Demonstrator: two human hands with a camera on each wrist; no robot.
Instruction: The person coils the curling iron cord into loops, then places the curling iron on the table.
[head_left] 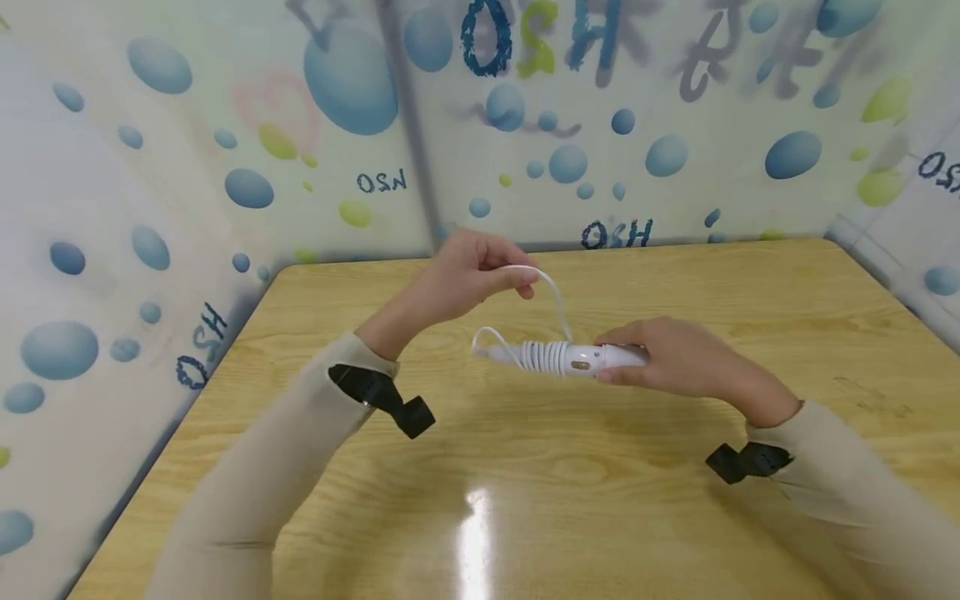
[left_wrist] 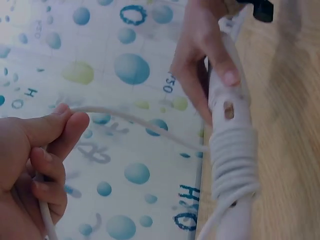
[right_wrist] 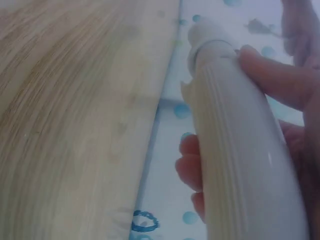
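A white, wand-shaped appliance, apparently a hair straightener (head_left: 587, 361), is held level above the wooden table. My right hand (head_left: 671, 357) grips its right end, thumb on the near side; the right wrist view shows the fingers around its long ridged body (right_wrist: 235, 135). Several turns of white cord (left_wrist: 233, 160) are wound around the middle, beside a small gold-coloured window (left_wrist: 229, 110). From these turns a length of cord rises in an arc to my left hand (head_left: 480, 271), which pinches it between thumb and forefinger. In the left wrist view more cord passes under the curled fingers.
The wooden table (head_left: 420, 508) spreads beneath both hands. Behind it and along the left hangs a pale covering (head_left: 450, 167) printed with blue and green drops. Dark straps (head_left: 378, 392) with small black mounts sit on both wrists.
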